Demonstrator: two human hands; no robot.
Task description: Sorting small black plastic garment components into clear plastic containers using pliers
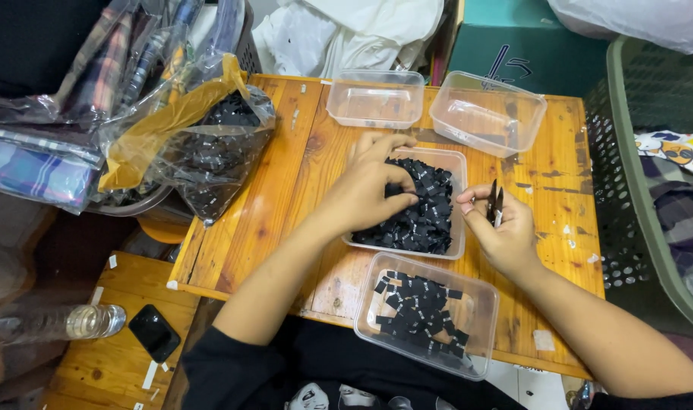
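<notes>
My left hand (pixel 365 186) reaches into a clear plastic tray (pixel 459 163) heaped with small black fabric labels (pixel 422 220), fingers pinched among them. My right hand (pixel 500 228) hovers just right of that tray, gripping small black snips (pixel 495 203) with the blades pointing up. Closer to me sits a second clear tray (pixel 483 292) holding a thinner scatter of black labels (pixel 418 307). Everything rests on a small wooden table (pixel 263 205).
Two empty clear tubs (pixel 375 97) (pixel 487 112) stand at the table's far edge. A plastic bag of more black labels (pixel 209 148) slumps at left. A green mesh basket (pixel 642 190) borders the right. A bottle (pixel 65 323) and phone (pixel 154 332) lie lower left.
</notes>
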